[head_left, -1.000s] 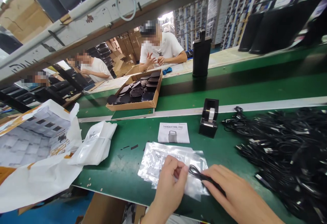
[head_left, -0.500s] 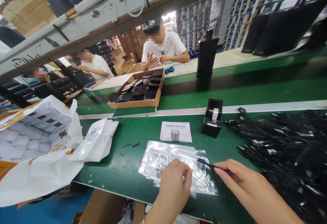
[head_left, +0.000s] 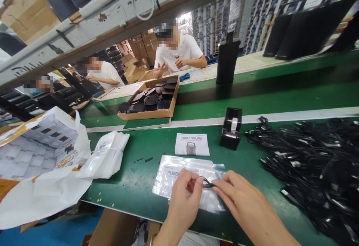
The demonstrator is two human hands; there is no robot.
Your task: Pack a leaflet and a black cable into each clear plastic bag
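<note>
My left hand (head_left: 183, 199) and right hand (head_left: 242, 205) meet over the near edge of the green counter (head_left: 134, 186).

Right grip: fingertips closed on a thin black cable (head_left: 206, 183). The cable runs leftward from this grip, long axis roughly along the counter edge.

Left grip: pinched on the mouth of the clear plastic bag (head_left: 175, 172), just beside the cable's free end.

Beyond lie a white printed leaflet (head_left: 192, 144) and a black tape dispenser (head_left: 230, 129). To the right is a heap of black cables (head_left: 308, 160).
</note>
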